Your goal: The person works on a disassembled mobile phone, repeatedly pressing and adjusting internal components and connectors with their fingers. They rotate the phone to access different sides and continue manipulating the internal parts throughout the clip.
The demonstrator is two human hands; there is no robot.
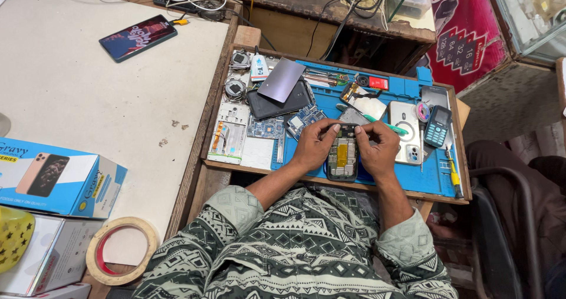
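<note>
You are working at a wooden tray (212,107); a blue mat (407,178) is lying on it, carrying phone parts.

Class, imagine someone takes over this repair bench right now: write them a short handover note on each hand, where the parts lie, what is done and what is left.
Left hand and right hand both grip the opened phone at its top edge, over the blue work mat.
Done: the phone's back is off, its insides exposed.
Nearby: circuit board, dark rear cover, small keypad phone, screwdriver.
Left: the phone is not yet closed up.
</note>
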